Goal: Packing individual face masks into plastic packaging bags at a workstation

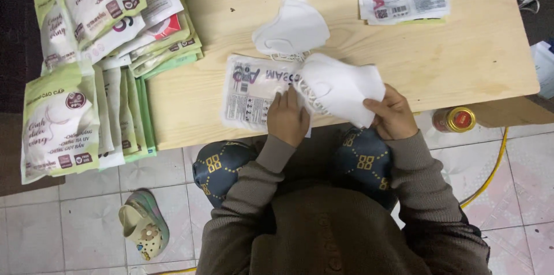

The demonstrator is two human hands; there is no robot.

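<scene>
My right hand has its grip pinched on the near right corner of a stack of white masks. My left hand presses down, fingers together, on a clear printed pouch lying flat at the near edge of the bench; the stack's left end overlaps the pouch. Just beyond lies a loose white mask. Bare wood stays open to the right. Pouch piles crowd the far left corner. On the tiled floor I see a sandal on the left and a can on the right.
</scene>
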